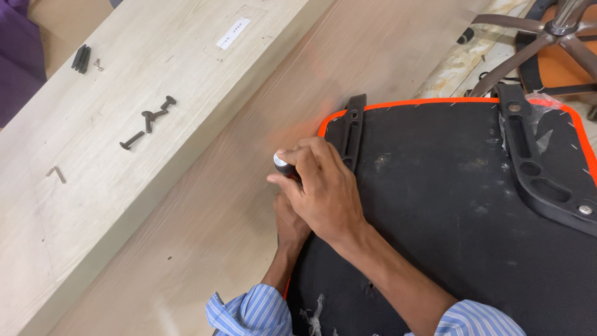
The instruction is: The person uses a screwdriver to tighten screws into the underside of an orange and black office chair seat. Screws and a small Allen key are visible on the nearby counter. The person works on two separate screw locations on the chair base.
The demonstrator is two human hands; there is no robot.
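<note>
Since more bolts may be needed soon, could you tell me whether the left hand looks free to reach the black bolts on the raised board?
Probably not at once: the left hand sits tucked under the right hand by the seat edge. The bolts lie uncovered on the board.

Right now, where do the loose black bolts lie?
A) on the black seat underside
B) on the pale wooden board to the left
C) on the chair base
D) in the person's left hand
B: the black bolts lie scattered on the pale wooden board, apart from the hands.
</note>
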